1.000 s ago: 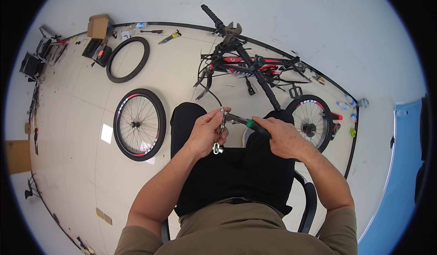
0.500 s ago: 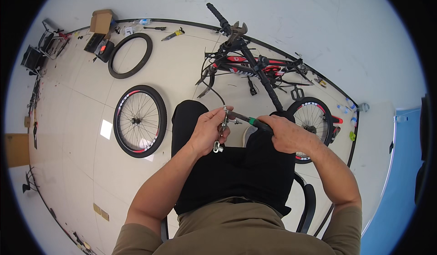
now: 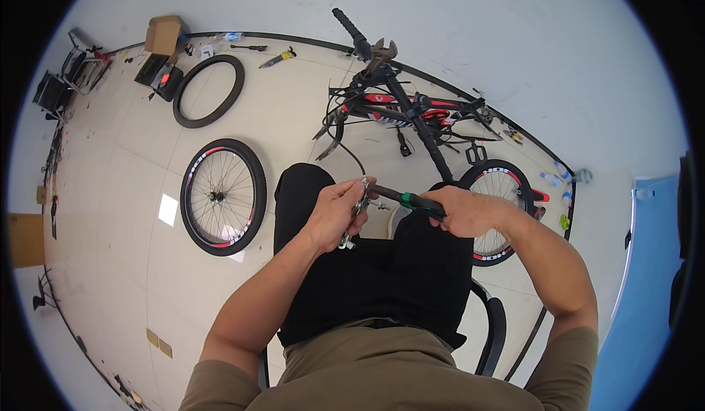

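We look down on a pale tiled floor [image 3: 125, 191], bounded at the far side by a dark skirting strip [image 3: 294, 39] that curves along the foot of the white wall [image 3: 543, 59]. A red and black bicycle frame [image 3: 380, 99] lies close to that edge, one grip of its black handlebar [image 3: 433, 150] reaching back toward our right knee. Our legs in black trousers [image 3: 367, 286] fill the near middle, leaving little room between knees and frame. To the left, open tile separates our left knee from a spoked wheel with a black tyre [image 3: 217, 197]; a second spoked wheel [image 3: 523, 183] lies partly behind our right hand. A bare black tyre [image 3: 178, 106] rests farther off, toward the skirting.

Over the gap between our knees, our right hand [image 3: 470, 213] has its fingers wrapped around the handle of a black-and-green hand tool [image 3: 415, 202], whose dark front points left. Our left hand [image 3: 336, 213] pinches a silver metal bicycle part [image 3: 361, 205], just at the tool's tip; we cannot tell whether they touch. A thin black cable [image 3: 358, 161] curves from the bicycle to this part.
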A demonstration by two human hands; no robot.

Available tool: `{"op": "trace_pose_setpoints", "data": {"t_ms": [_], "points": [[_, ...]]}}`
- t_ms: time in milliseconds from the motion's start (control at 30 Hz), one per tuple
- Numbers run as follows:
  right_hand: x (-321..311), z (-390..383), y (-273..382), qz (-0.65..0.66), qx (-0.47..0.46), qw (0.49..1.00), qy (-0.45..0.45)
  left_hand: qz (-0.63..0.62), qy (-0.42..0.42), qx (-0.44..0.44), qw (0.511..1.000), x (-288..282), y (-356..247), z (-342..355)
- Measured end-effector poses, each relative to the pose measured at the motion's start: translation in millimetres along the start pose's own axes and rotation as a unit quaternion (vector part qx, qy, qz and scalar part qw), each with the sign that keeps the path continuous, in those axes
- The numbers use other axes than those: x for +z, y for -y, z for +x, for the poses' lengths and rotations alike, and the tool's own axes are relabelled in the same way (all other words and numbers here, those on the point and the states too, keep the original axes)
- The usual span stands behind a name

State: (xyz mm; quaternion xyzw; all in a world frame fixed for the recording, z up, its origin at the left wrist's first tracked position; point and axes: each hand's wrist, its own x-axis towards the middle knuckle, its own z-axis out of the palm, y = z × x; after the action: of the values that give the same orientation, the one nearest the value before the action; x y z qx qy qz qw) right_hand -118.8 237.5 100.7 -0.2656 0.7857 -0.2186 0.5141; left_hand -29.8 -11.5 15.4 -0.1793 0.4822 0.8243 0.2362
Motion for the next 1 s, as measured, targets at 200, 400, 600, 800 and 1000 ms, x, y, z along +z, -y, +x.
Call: {"op": "trace_pose_setpoints", "data": {"t_ms": [200,400,600,800,1000], "points": [[5,6,-1,0.003,-0.004,1.0,-0.03,0.005,-0.014,0.011,1.0,1,0,1],[37,0,-3,0.139,-0.042,0.985,-0.095,-0.063,-0.045,0.04,0.996,-6,-3,-1],[87,-8,-14,0.428,-0.02,0.891,-0.152,-0.15,-0.013,0.046,0.987,-16,-13,-6],[134,7,-38,0.51,-0.002,0.809,-0.292,-0.281,0.036,0.034,0.959,-25,-15,-4],[138,29,-23,0.66,-0.059,0.68,-0.314,-0.488,0.154,-0.012,0.859,-42,-5,-5]]}}
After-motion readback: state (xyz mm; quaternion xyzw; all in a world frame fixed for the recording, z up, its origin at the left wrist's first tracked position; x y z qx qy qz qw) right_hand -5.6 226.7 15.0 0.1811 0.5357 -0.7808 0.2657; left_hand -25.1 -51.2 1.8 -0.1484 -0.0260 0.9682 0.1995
